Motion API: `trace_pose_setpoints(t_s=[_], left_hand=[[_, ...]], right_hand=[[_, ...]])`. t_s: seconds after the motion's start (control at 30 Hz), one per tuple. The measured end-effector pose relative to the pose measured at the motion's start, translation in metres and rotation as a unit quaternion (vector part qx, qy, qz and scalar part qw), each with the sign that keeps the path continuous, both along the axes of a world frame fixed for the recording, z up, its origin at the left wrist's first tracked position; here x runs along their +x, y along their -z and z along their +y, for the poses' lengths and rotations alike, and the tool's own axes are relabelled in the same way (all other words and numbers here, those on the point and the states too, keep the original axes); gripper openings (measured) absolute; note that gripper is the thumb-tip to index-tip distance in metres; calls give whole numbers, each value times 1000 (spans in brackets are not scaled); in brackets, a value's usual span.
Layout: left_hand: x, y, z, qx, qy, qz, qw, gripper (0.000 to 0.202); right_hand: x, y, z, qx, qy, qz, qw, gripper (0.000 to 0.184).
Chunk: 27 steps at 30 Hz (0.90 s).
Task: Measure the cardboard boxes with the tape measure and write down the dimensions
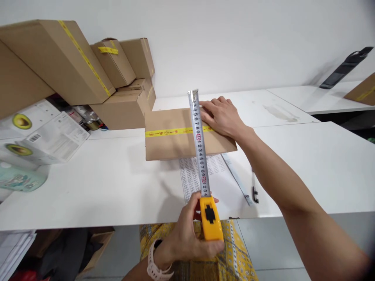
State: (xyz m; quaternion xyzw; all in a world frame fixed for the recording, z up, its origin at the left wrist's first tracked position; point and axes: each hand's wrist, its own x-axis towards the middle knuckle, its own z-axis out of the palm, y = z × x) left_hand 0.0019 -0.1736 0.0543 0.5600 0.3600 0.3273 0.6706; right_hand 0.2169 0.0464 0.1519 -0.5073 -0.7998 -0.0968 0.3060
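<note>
My left hand [187, 234] is closed round a yellow tape measure [210, 218] near the table's front edge. Its steel blade [199, 140] runs away from me over a flat cardboard box [170, 136] sealed with yellow tape. The blade's tip reaches past the box's far edge. My right hand [222, 115] lies flat on the box's far right part, fingers stretched out beside the blade. The box rests on a white table [102, 187], partly over a printed sheet of paper [216, 175].
A ruler [237, 179] and a pen [254, 187] lie right of the paper. Stacked cardboard boxes [88, 66] and white product cartons [38, 132] fill the left side. Another box [361, 90] sits on the far right table. Boxes and papers lie under the table.
</note>
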Motion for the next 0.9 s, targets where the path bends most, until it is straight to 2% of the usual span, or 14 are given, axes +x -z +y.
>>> trace_pose_setpoints(t_s=[0.1, 0.23, 0.4, 0.53, 0.67, 0.77, 0.9], left_hand=[[-3, 11, -8, 75, -22, 76, 994, 83], [-6, 28, -6, 119, -49, 117, 985, 82], [-10, 39, 0, 127, 0, 140, 982, 83], [-12, 35, 2, 124, 19, 155, 980, 78], [-12, 36, 2, 123, 18, 161, 979, 77], [-12, 38, 1, 116, 25, 150, 982, 79], [-13, 41, 2, 123, 26, 146, 981, 80]], right_hand=[[-3, 3, -22, 16, 12, 2, 1000, 58], [-5, 11, -64, 31, 34, -1, 999, 58], [-1, 41, -98, 97, 60, -23, 993, 57], [10, 77, -99, 161, 67, -28, 984, 64], [19, 108, -87, 171, 55, -25, 983, 64], [22, 121, -76, 164, 59, -15, 985, 65], [23, 123, -63, 119, 79, 2, 990, 65]])
